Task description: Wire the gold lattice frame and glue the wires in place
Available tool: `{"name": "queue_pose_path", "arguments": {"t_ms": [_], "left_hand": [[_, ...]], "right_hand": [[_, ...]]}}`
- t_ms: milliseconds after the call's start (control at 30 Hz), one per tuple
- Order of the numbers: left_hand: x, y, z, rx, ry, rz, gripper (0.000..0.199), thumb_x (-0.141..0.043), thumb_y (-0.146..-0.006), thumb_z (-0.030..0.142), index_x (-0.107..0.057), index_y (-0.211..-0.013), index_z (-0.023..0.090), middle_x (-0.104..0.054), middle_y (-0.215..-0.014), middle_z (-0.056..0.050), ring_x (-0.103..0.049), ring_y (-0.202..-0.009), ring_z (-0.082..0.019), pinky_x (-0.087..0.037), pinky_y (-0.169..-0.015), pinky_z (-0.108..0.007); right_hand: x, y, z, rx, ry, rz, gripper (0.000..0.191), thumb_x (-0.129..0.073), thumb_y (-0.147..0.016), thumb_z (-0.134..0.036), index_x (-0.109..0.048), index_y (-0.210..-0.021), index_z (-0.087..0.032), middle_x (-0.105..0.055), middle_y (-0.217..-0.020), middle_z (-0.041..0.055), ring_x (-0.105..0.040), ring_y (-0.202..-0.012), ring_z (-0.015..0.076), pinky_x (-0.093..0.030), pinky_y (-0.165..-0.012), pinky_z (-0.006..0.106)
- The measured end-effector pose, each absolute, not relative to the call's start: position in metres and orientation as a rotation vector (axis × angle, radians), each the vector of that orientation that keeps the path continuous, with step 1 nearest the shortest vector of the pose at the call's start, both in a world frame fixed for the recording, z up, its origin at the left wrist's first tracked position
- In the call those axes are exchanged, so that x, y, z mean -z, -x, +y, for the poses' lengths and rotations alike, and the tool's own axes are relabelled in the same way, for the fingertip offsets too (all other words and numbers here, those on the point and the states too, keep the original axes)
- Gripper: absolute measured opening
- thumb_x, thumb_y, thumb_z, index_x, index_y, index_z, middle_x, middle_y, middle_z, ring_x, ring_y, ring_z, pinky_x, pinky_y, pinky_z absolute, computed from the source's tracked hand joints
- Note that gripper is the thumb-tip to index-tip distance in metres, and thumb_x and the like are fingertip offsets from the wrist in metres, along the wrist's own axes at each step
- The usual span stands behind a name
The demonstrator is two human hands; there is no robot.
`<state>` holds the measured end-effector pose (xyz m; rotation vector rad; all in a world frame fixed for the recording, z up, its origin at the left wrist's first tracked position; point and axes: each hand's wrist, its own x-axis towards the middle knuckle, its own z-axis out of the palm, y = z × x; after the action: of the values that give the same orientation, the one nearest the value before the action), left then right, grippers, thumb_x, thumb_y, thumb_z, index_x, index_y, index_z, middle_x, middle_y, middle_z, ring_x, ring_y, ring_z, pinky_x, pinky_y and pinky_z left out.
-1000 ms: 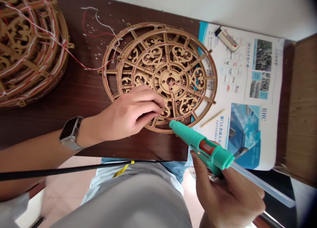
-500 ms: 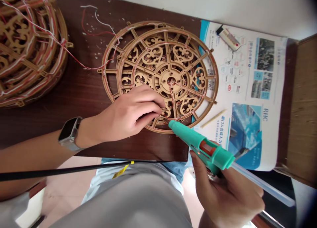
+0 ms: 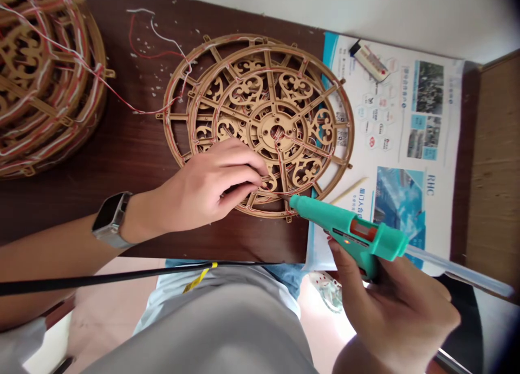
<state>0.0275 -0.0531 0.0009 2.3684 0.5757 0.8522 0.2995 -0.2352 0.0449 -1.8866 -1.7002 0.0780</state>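
Gold-brown frames [image 3: 266, 141], stacked flat on table [image 3: 134, 222], R edge over paper [image 3: 394, 152]; red/white wire [image 3: 280, 160] along spokes & rims. L hand [image 3: 211, 181] w/ fingers bent in at near side of frames; can't tell if gripping wire. R hand [image 3: 402, 309] clenched round green glue gun [image 3: 325, 214], nozzle at near rim, clear glue stick [image 3: 467, 271] out back. Thin stick [image 3: 349, 191] on paper beside frames; white block [image 3: 371, 62], black end, farther up. Far L, wired pile [image 3: 40, 107]. Watch [image 3: 110, 217] on L wrist.
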Motion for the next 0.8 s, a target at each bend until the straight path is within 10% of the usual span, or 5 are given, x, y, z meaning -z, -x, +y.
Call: {"name": "queue_pose_path", "arguments": {"t_ms": [433, 800], "left_hand": [[0.000, -0.027, -0.053, -0.864, -2.347, 0.576, 0.012, -0.074, -0.103, 0.010, -0.073, -0.110, 0.019, -0.079, -0.124, -0.008, -0.075, -0.117, -0.022, -0.064, -0.107, -0.043], [-0.001, -0.028, -0.052, -0.833, -2.399, 0.573, 0.007, -0.071, -0.105, 0.013, -0.070, -0.107, 0.020, -0.078, -0.122, -0.007, -0.074, -0.114, -0.022, -0.062, -0.105, -0.043]], "right_hand": [[-0.053, -0.311, -0.216, -0.331, 1.877, -1.678, 0.012, -0.088, -0.093, -0.023, -0.077, -0.091, -0.021, -0.048, -0.062, -0.0082, -0.037, -0.058, 0.0049, -0.036, -0.053, 0.021], [-0.048, -0.315, -0.223, -0.498, 1.936, -1.272, 0.022, -0.095, -0.086, -0.025, -0.089, -0.108, -0.026, -0.079, -0.084, -0.0022, -0.061, -0.066, 0.0087, -0.048, -0.061, 0.024]]}}
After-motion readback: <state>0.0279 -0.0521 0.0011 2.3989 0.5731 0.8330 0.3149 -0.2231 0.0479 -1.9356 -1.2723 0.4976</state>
